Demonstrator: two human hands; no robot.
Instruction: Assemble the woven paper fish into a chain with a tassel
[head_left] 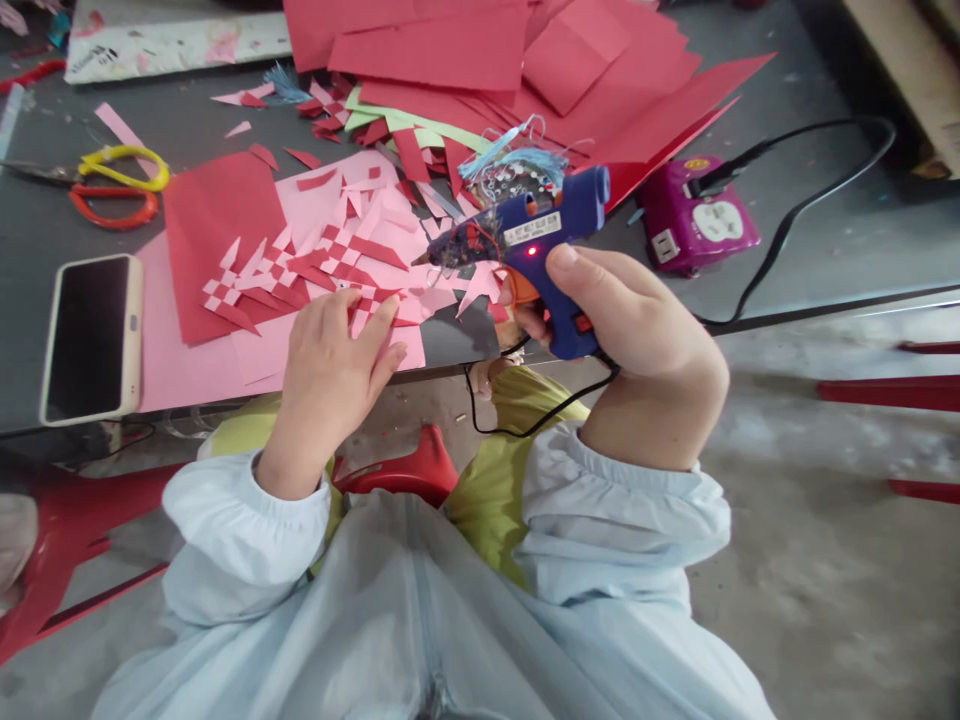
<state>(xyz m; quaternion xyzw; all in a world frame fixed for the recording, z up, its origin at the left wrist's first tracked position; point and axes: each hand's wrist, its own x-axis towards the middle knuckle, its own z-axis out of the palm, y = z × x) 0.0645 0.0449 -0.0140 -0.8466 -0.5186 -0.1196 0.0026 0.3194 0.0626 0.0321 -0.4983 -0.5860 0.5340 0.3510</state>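
Observation:
My right hand [630, 310] is closed round the handle of a blue hot glue gun [536, 240], with fingers at its orange trigger. A small red light glows on its side. The nozzle points left, just above the pink and red paper pieces. My left hand [330, 365] has its fingers spread, fingertips resting on a woven red-and-pink paper piece [369, 302] at the table's near edge. Several similar woven pieces [274, 272] lie in a row to its left, on a red sheet [221, 205] and pink sheets [187, 365].
Scissors [120, 185] and a phone [91, 340] lie at the left. A stack of red paper [427, 45] covers the back, beside blue tassels [517, 160]. A purple power adapter [697, 215] with a black cable stands at the right. The glue gun's cord [540, 425] hangs below the table edge.

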